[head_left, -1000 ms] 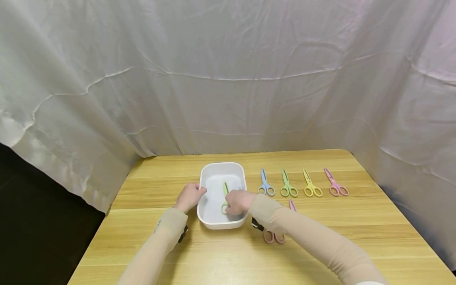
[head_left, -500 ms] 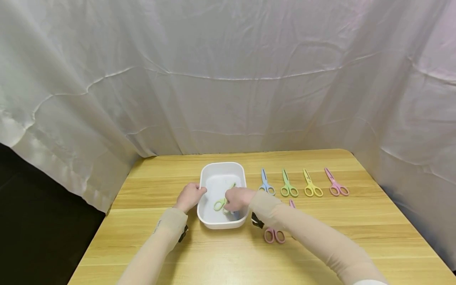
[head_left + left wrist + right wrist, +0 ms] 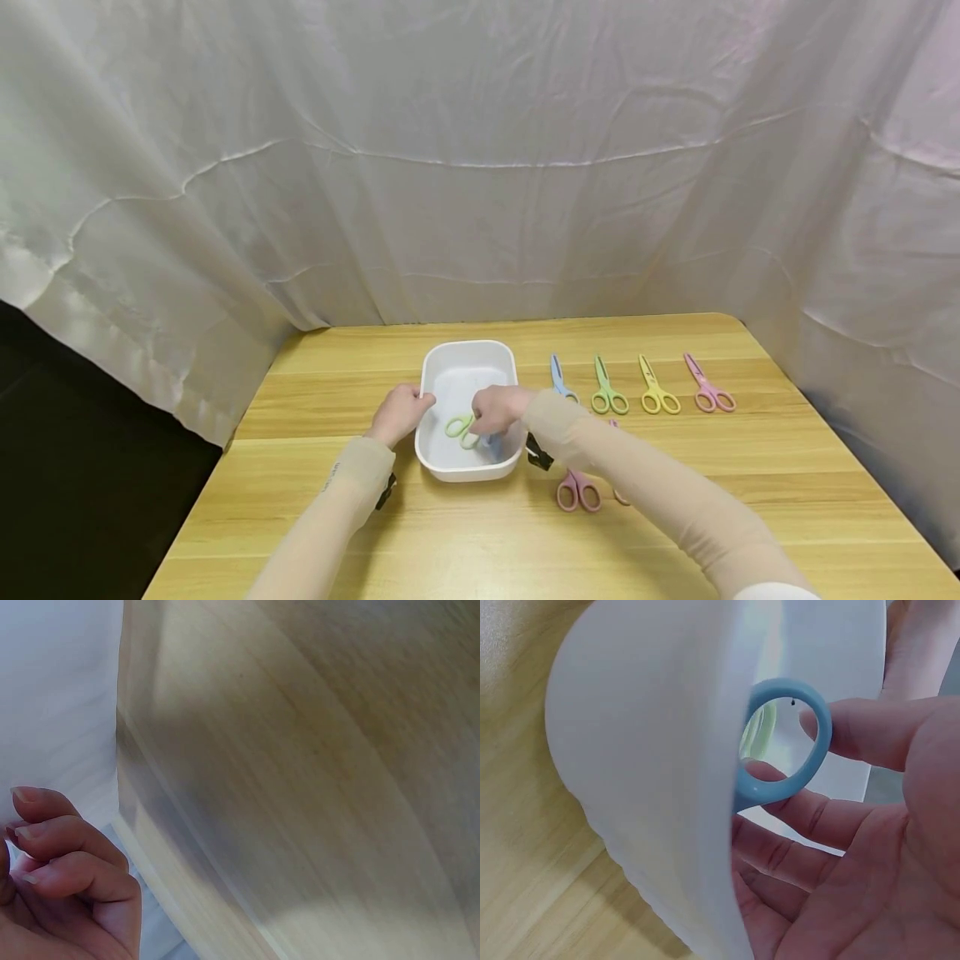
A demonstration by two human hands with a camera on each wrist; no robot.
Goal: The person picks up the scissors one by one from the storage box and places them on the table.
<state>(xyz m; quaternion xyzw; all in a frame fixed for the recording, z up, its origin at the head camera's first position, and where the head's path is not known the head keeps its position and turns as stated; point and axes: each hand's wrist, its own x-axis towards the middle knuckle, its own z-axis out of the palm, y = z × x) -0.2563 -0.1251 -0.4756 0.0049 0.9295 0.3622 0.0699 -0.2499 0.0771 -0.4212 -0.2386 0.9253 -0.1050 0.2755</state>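
Note:
A white plastic bin (image 3: 467, 475) stands on the table. My left hand (image 3: 401, 414) grips its left rim, thumb over the edge; in the left wrist view its fingers (image 3: 82, 874) are curled by the outer wall. My right hand (image 3: 498, 408) reaches inside, near the right wall. Seen from the right wrist, its thumb and forefinger pinch the ring handle of blue scissors (image 3: 780, 792), whose blades are hidden behind the bin wall. Green scissors (image 3: 461, 429) lie in the bin, handles toward the left, their blades covered by the right hand.
Right of the bin, a row holds blue scissors (image 3: 558, 379), green scissors (image 3: 603, 387), yellow scissors (image 3: 654, 387) and pink scissors (image 3: 703, 383). More pink scissors (image 3: 577, 492) lie partly under the right forearm. A grey curtain (image 3: 480, 208) hangs behind the table (image 3: 750, 500).
The green scissors in the bin have turned, their handles swinging left and their blades toward the right hand. My right hand has shifted slightly up and left; the left hand stays put.

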